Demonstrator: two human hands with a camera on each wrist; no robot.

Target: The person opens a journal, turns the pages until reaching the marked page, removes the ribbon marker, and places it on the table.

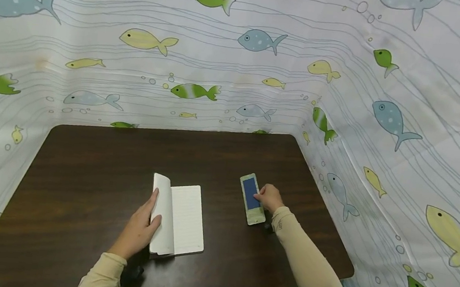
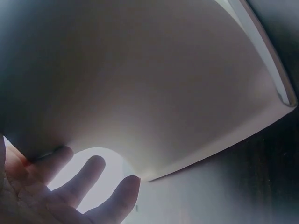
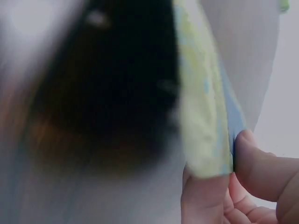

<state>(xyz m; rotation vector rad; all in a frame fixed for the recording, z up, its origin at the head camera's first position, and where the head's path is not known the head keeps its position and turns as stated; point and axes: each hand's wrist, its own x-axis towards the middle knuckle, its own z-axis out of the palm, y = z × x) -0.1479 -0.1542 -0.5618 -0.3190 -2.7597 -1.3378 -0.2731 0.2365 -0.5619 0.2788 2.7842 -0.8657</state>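
Observation:
A notebook (image 1: 188,219) with lined white pages lies open on the table. My left hand (image 1: 139,229) is at its left edge, thumb and fingers apart, touching a raised leaf (image 1: 163,221). Seen from below in the left wrist view, the leaf (image 2: 154,93) bows upward near the fingertips (image 2: 126,191). My right hand (image 1: 271,198) pinches the right edge of a thin, phone-shaped, pale green item (image 1: 256,216) with a blue panel. In the right wrist view its yellow-green side (image 3: 203,112) sits between thumb and fingers; what it is exactly cannot be told.
The dark brown wooden table (image 1: 98,180) has rounded corners. A white curtain (image 1: 221,71) printed with fish surrounds its back and sides. A small black object (image 1: 268,227) shows under my right wrist. In the right wrist view a large dark blur (image 3: 112,84) fills the left.

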